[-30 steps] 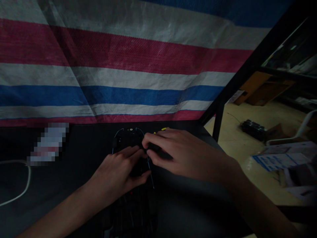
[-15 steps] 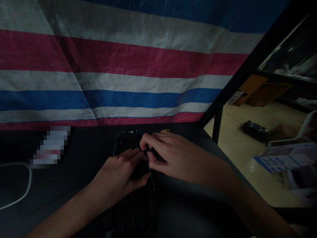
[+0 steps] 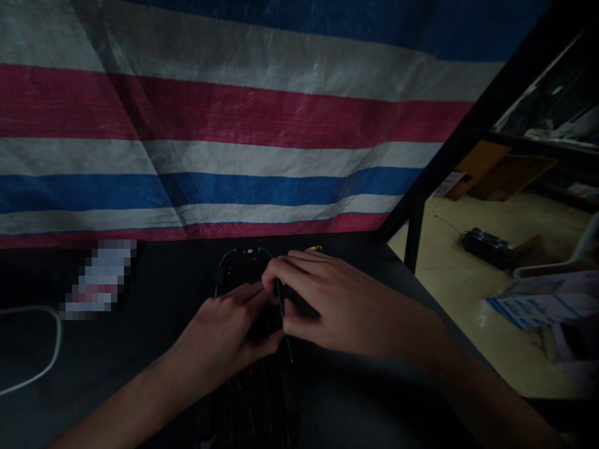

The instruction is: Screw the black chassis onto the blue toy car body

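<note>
Head view: black blue-edged device (image 3: 246, 268) lies beneath the left fingers (image 3: 248, 293), its long axis seemingly pointing away; right fingers (image 3: 285, 272) curl at its right edge, either's grip unclear.

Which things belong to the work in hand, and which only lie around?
In hand:
- black device with blue edging; left hand on it, right hand at its edge

Apparently lying about:
- white cable
- pixelated item
- yellow item, use unclear
- blue-and-white item on the floor
</note>
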